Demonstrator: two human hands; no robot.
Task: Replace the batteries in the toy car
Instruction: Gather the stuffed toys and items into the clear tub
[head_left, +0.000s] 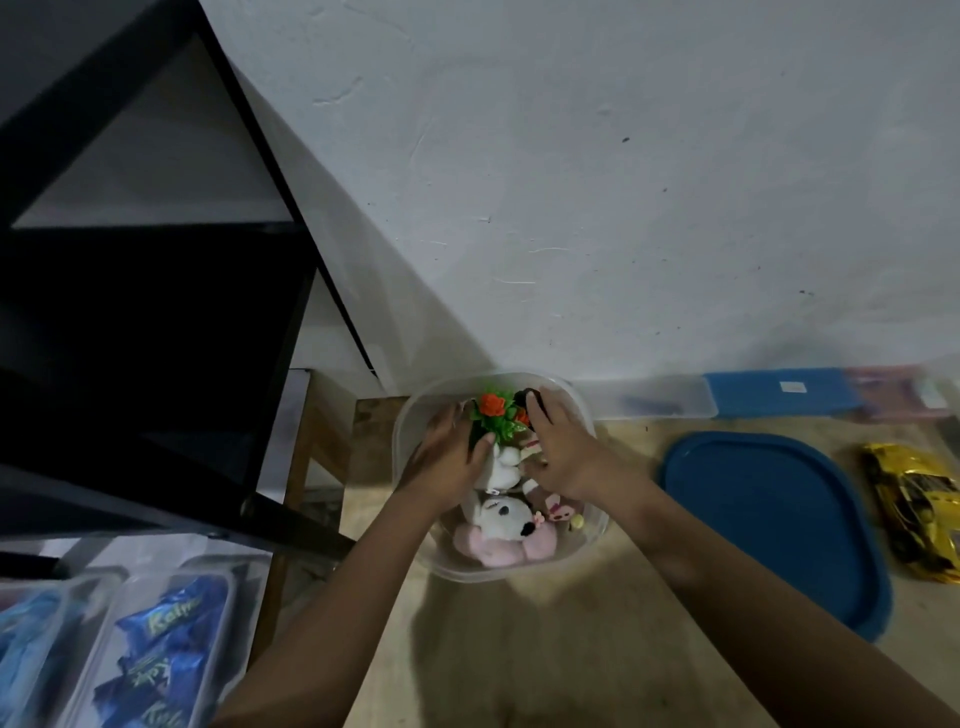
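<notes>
A home, by the look of it, in a storage or play corner. A scuffed white plastered wall (597, 182) rises behind a plain wooden worktop (545, 649). A clear plastic tub (592, 535) holds soft toys (501, 525) and a small artificial plant (493, 415); its blue lid (769, 519) lies beside it, near a yellow toy car (914, 509). A black shelf unit (145, 260) stands to the left, above trays of blue snack packets (156, 654).

left hand (445, 457) | right hand (563, 449) | forearms bare, unsleeved
</notes>
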